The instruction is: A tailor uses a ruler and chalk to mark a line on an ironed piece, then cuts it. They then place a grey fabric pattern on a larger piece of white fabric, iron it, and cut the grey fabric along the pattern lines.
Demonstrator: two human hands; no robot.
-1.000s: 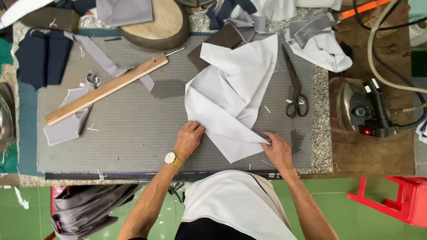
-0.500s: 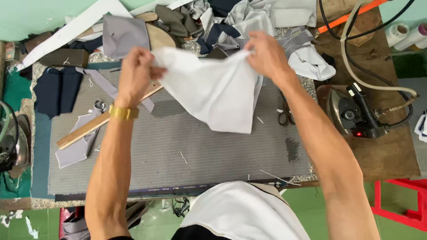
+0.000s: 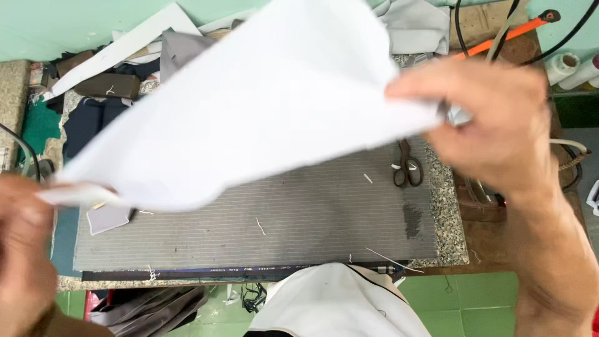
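Both hands are lifted close to my camera: left hand (image 3: 22, 249) pinches one corner of the white fabric piece (image 3: 249, 106), right hand (image 3: 499, 118) grips the opposite corner with fingers closed over it. I see the cloth stretched in the air between them, above the grey striped pressing mat (image 3: 281, 218), hiding most of the far side of the table. Dark scissors (image 3: 407, 165) lie on the mat's right part, below my right hand. A small grey fabric patch (image 3: 107, 218) sits at the mat's left edge. Fabric scraps (image 3: 118, 87) crowd the far left corner. Mat's middle and near edge lie open, with only loose threads on them.
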